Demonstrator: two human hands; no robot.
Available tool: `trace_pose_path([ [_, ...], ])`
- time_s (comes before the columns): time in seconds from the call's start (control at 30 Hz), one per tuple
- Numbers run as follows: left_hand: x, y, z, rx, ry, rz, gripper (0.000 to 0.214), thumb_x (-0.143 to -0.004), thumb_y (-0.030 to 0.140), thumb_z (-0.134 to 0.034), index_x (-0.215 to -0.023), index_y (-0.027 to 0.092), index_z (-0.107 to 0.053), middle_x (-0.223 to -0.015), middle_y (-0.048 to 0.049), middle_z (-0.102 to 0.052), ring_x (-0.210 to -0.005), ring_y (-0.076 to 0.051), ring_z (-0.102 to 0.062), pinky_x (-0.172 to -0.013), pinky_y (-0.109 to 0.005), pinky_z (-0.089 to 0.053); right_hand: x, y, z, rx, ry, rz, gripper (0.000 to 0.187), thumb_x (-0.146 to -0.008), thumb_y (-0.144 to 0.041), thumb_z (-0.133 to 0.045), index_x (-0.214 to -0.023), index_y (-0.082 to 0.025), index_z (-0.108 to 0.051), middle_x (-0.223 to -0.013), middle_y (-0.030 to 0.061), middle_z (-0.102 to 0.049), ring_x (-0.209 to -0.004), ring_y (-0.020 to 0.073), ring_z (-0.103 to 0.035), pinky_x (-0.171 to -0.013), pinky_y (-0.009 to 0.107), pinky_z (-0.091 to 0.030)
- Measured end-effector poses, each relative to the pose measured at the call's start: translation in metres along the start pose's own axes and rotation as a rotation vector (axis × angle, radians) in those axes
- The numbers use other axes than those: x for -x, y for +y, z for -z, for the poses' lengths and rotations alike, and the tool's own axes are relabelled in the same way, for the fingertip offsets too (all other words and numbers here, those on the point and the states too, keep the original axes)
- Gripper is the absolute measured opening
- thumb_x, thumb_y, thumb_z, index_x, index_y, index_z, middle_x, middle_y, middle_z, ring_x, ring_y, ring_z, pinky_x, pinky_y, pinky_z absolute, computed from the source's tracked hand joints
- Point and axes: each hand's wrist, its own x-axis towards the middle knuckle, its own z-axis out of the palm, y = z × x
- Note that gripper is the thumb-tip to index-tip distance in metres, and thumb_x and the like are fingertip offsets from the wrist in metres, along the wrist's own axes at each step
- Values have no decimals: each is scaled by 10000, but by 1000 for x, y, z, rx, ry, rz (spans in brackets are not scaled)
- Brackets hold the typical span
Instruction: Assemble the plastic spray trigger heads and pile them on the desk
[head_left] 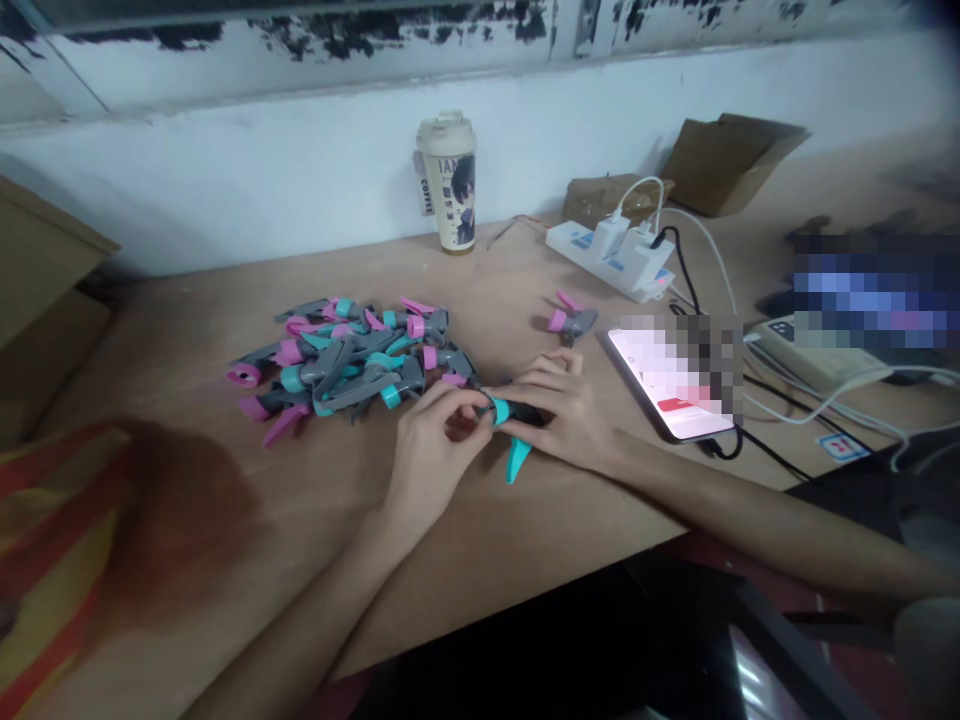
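Note:
My left hand (435, 440) and my right hand (559, 410) meet over the wooden table (480, 530), both closed on one grey spray-nozzle head with teal parts (517, 440). Its teal trigger points down below my fingers. The left fingertips pinch the teal ring at its front. A pile of several grey spray heads with pink and teal parts (352, 360) lies just left of my hands. One separate pink-and-grey spray head (571, 318) lies behind my right hand.
A phone (667, 385) lies right of my right hand with a cable. Behind it a white power strip (611, 255) with chargers, a printed cup (450, 185), cardboard boxes (731, 160) and cables. A red-yellow blurred item (60, 560) at front left.

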Motion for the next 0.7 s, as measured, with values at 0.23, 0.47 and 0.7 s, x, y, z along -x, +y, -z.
trace_pose_path([
  [0.23,-6,-5,10,-19,-66,-121,77,-831,215,-589,-837,190,-662,-807,-5,-571,-706,-92,-554,-573,-183,-444,0,0,0,-77,24,-87,302,-741,-412,-690,-1004,-266,-669,-839,-10,-705,-769,147,-604,-862,379,-318],
  [0.47,3,-4,5,42,198,-171,106,-848,165,-547,-879,182,-647,-790,3,-529,-631,-73,-519,-525,-179,-450,-3,-2,7,-118,84,-138,278,-740,-368,-700,-1004,-288,-663,-871,-21,-713,-791,151,-619,-904,384,-316],
  [0.7,4,-3,2,28,48,-237,127,-829,172,-554,-932,182,-626,-865,-13,-474,-655,-72,-526,-536,-188,-460,-1,-1,6,-133,32,-139,274,-748,-366,-693,-1007,-282,-666,-888,-20,-712,-797,148,-608,-914,388,-302],
])
